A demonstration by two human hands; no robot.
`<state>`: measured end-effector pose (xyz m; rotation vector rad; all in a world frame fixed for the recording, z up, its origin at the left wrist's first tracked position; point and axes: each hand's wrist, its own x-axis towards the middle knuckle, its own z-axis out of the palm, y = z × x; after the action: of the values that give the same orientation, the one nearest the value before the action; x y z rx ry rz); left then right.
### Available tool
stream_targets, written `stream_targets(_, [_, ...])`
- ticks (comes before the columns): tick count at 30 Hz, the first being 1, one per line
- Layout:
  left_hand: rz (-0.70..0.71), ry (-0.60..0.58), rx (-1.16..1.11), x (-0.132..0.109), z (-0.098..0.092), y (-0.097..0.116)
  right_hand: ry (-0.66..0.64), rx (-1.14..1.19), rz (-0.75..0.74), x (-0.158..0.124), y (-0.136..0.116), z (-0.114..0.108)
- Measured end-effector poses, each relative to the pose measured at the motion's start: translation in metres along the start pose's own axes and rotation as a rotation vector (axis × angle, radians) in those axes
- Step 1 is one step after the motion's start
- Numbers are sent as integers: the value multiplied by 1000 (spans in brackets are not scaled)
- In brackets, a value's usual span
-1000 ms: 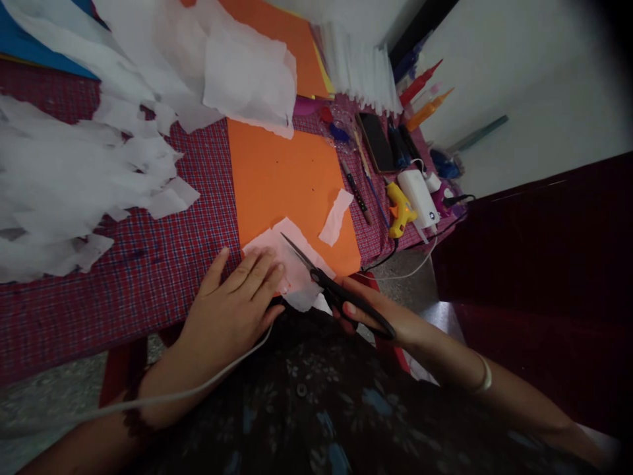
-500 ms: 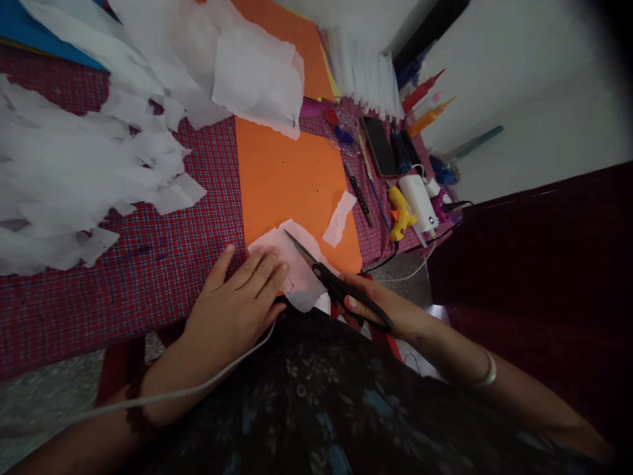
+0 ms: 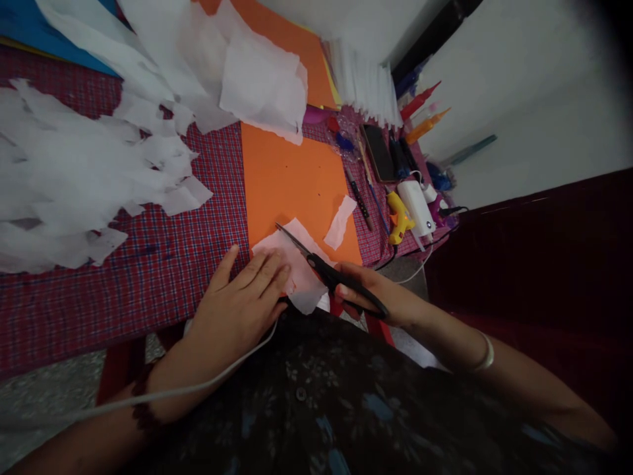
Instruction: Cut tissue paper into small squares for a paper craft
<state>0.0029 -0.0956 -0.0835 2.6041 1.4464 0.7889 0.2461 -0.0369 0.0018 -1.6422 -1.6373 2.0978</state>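
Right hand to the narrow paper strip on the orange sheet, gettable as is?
Probably not for a clean pickup: the right hand is holding the black scissors. Otherwise the way looks free; the narrow paper strip lies close by, uncovered, on the orange sheet.

Scissors [image 3: 328, 271], tip now beyond pink paper [image 3: 305, 282]

Craft corner, indoor rm, poss. home; can't tell for certain. Signs: black-handled metal scissors [image 3: 350, 285]; red-&-blue checked cloth tbl cover [image 3: 220, 175], domestic look; on it, heap of loose white paper pieces [image 3: 82, 181], flat orange paper sheet [image 3: 277, 181], yellow plastic glue gun [image 3: 401, 223], red pointed-tip btl [image 3: 418, 101], orange pointed-tip btl [image 3: 425, 128]. Plain pale wall [image 3: 534, 86] close by, speckled grey floor [image 3: 52, 382] below.
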Motion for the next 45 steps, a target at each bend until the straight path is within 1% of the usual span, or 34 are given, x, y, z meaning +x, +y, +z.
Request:
stream_targets(2, [5, -3, 4, 0, 0, 0, 6, 10, 3, 2, 2, -2])
stream_targets(4, [7, 2, 8, -1, 0, -1, 13, 10, -42, 6, 2, -11])
stream_targets(6, [8, 8, 11, 0, 0, -1, 59, 43, -158, 11, -4, -25])
stream_targets(8, [0, -8, 14, 0, 0, 0, 119, 148, -318, 15, -14, -40])
stream_targets(10, [-23, -48, 12, 0, -2, 1, 70, 236, -409, 16, -23, -53])
stream_targets(12, [-46, -74, 8, 1, -5, 0, -17, 251, -442, 12, -26, -60])
stream_targets(14, [-46, -107, -8, 2, -11, -3, -62, 216, -479, 3, -22, -63])
stream_targets(16, [-42, -123, -59, 5, -22, -10, -61, 142, -499, -11, -11, -62])
stream_targets(17, [-47, -119, -93, 8, -29, -14, -59, 90, -481, -18, -4, -62])
stream_targets(19, [-90, -107, -134, 20, -41, -26, -79, 4, -397, -31, 13, -61])
stream_targets(21, [-103, -147, -127, 39, -47, -38, -105, 0, -329, -41, 31, -59])
stream_targets(23, [-65, -248, -132, 63, -46, -48, -103, 39, -311, -46, 47, -56])
stream_targets(25, [-35, -355, -146, 87, -38, -55, -91, 68, -323, -46, 60, -53])
stream_targets(27, [-33, -472, -154, 107, -29, -59, -111, 78, -325, -43, 67, -49])
stream_targets(29, [-47, -588, -171, 119, -24, -62, -162, 82, -296, -39, 70, -46])
stream_targets(31, [-80, -651, -204, 123, -25, -65, -202, 78, -248, -37, 71, -44])
stream_targets(33, [-141, -665, -240, 120, -31, -70, -205, 82, -228, -37, 72, -45])
stream_targets(36, [-266, -632, -259, 108, -42, -83, -197, 75, -218, -42, 74, -47])
stream_targets(37, [-295, -603, -274, 105, -43, -87, -194, 63, -209, -43, 75, -48])
stream_targets(39, [-343, -520, -336, 100, -43, -93, -180, 31, -188, -47, 77, -50])
stream_targets(41, [-381, -490, -391, 101, -38, -94, -164, 8, -180, -49, 78, -50])
stream_targets(42, [-387, -506, -388, 104, -35, -93, -160, 5, -178, -50, 78, -50])
stream_targets(43, [-377, -547, -364, 108, -32, -89, -162, 5, -173, -50, 78, -49])
stream_targets(45, [-292, -660, -296, 118, -27, -80, -165, 6, -147, -48, 77, -47])
